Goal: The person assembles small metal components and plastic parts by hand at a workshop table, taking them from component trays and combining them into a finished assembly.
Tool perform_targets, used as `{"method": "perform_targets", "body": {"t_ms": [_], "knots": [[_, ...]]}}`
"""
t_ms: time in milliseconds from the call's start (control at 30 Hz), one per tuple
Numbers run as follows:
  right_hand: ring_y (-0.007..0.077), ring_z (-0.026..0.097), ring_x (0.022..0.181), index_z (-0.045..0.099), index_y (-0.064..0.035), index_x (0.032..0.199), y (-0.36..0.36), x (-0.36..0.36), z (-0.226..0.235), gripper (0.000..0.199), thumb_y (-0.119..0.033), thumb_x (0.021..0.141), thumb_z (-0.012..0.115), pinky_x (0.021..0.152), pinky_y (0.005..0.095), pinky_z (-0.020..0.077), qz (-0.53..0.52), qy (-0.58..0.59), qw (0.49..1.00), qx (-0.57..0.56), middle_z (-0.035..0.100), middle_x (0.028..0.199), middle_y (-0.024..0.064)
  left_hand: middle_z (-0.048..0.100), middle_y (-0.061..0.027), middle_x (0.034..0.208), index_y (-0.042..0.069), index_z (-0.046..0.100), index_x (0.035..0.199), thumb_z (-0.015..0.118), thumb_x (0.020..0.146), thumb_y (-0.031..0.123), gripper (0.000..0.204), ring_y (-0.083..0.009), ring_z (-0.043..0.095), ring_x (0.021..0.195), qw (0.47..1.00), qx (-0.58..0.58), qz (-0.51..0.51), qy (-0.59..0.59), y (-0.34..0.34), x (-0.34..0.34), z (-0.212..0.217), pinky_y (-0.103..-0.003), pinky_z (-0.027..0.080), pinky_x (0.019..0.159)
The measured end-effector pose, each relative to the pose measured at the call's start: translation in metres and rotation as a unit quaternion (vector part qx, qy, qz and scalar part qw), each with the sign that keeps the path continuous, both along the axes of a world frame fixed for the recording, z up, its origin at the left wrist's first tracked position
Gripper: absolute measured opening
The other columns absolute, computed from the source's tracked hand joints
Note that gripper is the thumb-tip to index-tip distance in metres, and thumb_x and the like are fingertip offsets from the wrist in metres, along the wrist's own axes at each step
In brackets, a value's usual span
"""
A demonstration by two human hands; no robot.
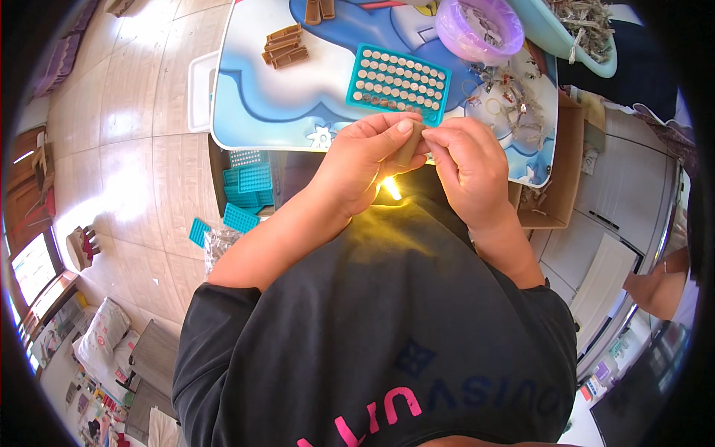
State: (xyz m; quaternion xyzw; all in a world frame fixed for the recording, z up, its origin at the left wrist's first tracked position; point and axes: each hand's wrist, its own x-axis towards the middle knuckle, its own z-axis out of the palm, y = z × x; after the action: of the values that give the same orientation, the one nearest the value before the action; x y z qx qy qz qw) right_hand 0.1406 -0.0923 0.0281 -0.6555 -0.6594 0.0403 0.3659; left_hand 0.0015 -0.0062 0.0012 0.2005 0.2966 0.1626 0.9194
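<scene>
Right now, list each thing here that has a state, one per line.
Left hand: pinching the small brown piece.
Right hand: pinching the same piece.
Teal tray: flat on the table, cells filled with small round parts.
Purple bowl: upright, holding bits.

The small brown piece (pixel 409 144) is a short, tan-brown block or cylinder, pinched between the fingers of the left hand (pixel 363 165) and the fingers of the right hand (pixel 468 165). It stands nearly upright, tilted slightly, with most of its length covered by fingertips, so its exact shape cannot be told. It is held in the air just in front of the near edge of the surface (pixel 275 112), close above the person's dark shirt, and just below the teal tray (pixel 400 83) of small round silver cells in rows
</scene>
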Motion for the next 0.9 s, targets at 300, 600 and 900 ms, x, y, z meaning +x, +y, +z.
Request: {"method": "perform_targets", "body": {"t_ms": [300, 600, 900], "knots": [[0.0271, 0.059, 0.072, 0.060, -0.0029, 0.085, -0.0054, 0.0019, -0.0046, 0.017, 0.000, 0.070, 0.067, 0.063, 0.0349, 0.0474, -0.012, 0.052, 0.999, 0.004, 0.061, 0.082, 0.0099, 0.062, -0.0116, 0.099, -0.003, 0.052, 0.114, 0.048, 0.093, 0.020, 0.031, -0.0170, 0.063, 0.087, 1.000, -0.022, -0.009, -0.015, 0.0000, -0.0021, 0.0008, -0.030, 0.052, 0.081], [0.0279, 0.058, 0.072, 0.057, -0.0022, 0.084, -0.0015, 0.0017, -0.0053, 0.017, 0.000, 0.070, 0.066, 0.062, 0.0359, 0.0467, 0.012, 0.005, 1.000, 0.000, 0.059, 0.081, 0.0102, 0.062, -0.0090, 0.098, -0.002, 0.053, 0.115, 0.050, 0.093, 0.021, 0.032, -0.0146, 0.063, 0.086, 1.000, 0.005, -0.027, 0.009, -0.0006, -0.0017, 0.0022, -0.029, 0.053, 0.080], [0.0169, 0.057, 0.068, 0.059, -0.0004, 0.088, -0.0068, 0.0076, 0.0035, 0.018, -0.006, 0.074, 0.068, 0.061, 0.0269, 0.0454, -0.001, 0.205, 0.967, -0.150, 0.058, 0.076, 0.0062, 0.061, -0.0080, 0.101, -0.002, 0.053, 0.117, 0.049, 0.093, 0.020, 0.032, -0.0139, 0.062, 0.086, 0.996, 0.050, -0.047, 0.050, -0.0004, -0.0026, 0.0046, -0.028, 0.053, 0.078]]}}
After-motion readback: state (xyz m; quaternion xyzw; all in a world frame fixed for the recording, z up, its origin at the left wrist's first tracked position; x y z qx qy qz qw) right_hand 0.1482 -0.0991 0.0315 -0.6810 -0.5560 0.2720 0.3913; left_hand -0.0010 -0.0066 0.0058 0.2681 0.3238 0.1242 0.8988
